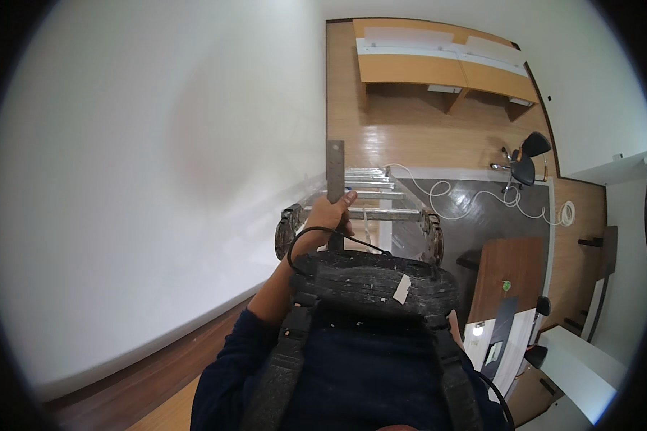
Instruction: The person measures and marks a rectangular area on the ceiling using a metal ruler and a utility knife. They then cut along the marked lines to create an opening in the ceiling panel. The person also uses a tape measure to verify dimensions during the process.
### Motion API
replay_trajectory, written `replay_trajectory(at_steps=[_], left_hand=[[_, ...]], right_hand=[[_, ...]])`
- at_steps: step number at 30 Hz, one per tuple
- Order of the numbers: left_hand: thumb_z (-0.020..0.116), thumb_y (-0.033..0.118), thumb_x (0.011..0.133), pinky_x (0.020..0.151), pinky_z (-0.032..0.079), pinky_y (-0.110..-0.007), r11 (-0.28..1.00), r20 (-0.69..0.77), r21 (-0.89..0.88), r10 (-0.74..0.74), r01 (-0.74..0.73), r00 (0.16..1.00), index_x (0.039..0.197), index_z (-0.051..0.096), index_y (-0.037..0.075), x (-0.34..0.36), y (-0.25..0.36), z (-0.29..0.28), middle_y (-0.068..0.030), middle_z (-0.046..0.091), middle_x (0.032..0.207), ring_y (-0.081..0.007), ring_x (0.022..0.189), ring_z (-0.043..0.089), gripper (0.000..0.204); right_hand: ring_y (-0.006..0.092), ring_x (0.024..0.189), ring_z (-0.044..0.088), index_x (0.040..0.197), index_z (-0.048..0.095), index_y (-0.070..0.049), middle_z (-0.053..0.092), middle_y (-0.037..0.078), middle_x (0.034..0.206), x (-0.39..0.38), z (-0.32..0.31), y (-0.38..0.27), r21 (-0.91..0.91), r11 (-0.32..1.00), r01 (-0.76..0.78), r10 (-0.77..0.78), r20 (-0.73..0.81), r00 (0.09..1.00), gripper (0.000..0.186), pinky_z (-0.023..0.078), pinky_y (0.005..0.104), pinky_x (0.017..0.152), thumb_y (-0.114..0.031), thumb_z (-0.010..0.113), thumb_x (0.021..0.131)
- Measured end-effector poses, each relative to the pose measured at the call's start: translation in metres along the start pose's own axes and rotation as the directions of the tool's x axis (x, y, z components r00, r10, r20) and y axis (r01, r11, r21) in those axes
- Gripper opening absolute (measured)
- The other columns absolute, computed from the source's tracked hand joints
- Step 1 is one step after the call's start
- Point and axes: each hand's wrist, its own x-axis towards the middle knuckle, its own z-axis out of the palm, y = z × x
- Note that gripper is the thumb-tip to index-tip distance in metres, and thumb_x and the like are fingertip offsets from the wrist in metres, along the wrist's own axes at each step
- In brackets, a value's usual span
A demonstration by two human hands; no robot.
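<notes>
My left hand (328, 217) is closed around a long, flat grey bar (336, 165) with a few small holes near its far end. The bar points away from me beside the white wall (158, 165). Beneath the hand stands a metal ladder (381, 213) with several rungs and dark, worn hinge joints at its sides. A black padded harness (370, 280) with a white scrap on it lies across my chest and hides the bar's near end. My right hand is out of sight; just a sliver of skin shows beside the harness.
White cable (471, 208) snakes over the grey floor section to the right. A black office chair (522, 169) stands there. Wooden desks (410, 70) fill the far side, and a brown table (507, 276) is near right. Brown baseboard (151, 366) follows the left wall.
</notes>
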Motion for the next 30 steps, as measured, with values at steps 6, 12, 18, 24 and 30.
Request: replay_trajectory(at_steps=[6,12,18,24,30], left_hand=[[0.076,0.036,0.088,0.044,0.053,-0.037,0.994,-0.139,-0.099,0.026,-0.040,0.990,0.084,0.061,-0.001,0.065,-0.079,-0.007,-0.0075,0.056,0.059,-0.0221,0.046,0.061,0.041],[0.079,0.044,0.079,0.072,0.055,-0.048,0.703,-0.440,0.711,0.439,0.005,0.784,0.107,0.058,-0.003,0.076,-0.068,-0.006,-0.0224,0.070,0.088,-0.0366,0.076,0.071,0.059],[0.078,0.043,0.078,0.090,0.047,-0.052,0.463,-0.335,0.885,0.560,0.050,0.758,0.123,0.051,-0.005,0.080,-0.074,-0.015,-0.0260,0.062,0.110,-0.0443,0.104,0.059,0.071],[0.077,0.037,0.080,0.093,0.046,-0.053,0.459,-0.234,0.888,0.520,-0.038,0.821,0.142,0.038,-0.001,0.078,-0.073,-0.028,-0.0290,0.057,0.117,-0.0473,0.108,0.056,0.082],[0.072,0.025,0.082,0.094,0.049,-0.049,0.421,-0.273,0.906,0.647,-0.035,0.711,0.142,0.041,-0.002,0.060,-0.074,-0.019,-0.0251,0.060,0.117,-0.0421,0.109,0.059,0.073]], right_hand=[[0.0163,0.098,0.064,0.126,0.059,0.002,0.070,0.009,0.109,0.018,-0.015,0.042,0.055,0.997,-0.056,0.054,0.044,0.998,0.039,0.047,0.0307,0.092,-0.004,0.054,0.088],[0.0115,0.081,0.064,0.122,0.058,0.000,0.068,0.006,0.095,0.012,-0.027,0.073,-0.131,0.990,0.059,-0.066,-0.051,0.996,0.038,0.052,0.0252,0.070,-0.011,0.067,0.086],[0.0098,0.048,0.050,0.118,0.057,-0.007,0.063,0.005,0.085,-0.023,-0.035,-0.068,0.737,0.664,-0.128,0.169,0.019,0.985,0.049,0.042,0.0233,0.037,-0.034,0.072,0.079],[0.0094,0.047,0.047,0.131,0.048,-0.012,0.061,0.014,0.115,0.028,-0.038,-0.100,0.871,0.491,0.034,-0.020,-0.028,0.999,0.051,0.045,0.0236,0.038,-0.040,0.063,0.091],[0.0115,0.048,0.047,0.135,0.044,-0.015,0.060,0.011,0.107,0.088,-0.028,-0.184,0.900,0.434,0.042,-0.244,0.072,0.967,0.054,0.043,0.0230,0.039,-0.042,0.063,0.093]])
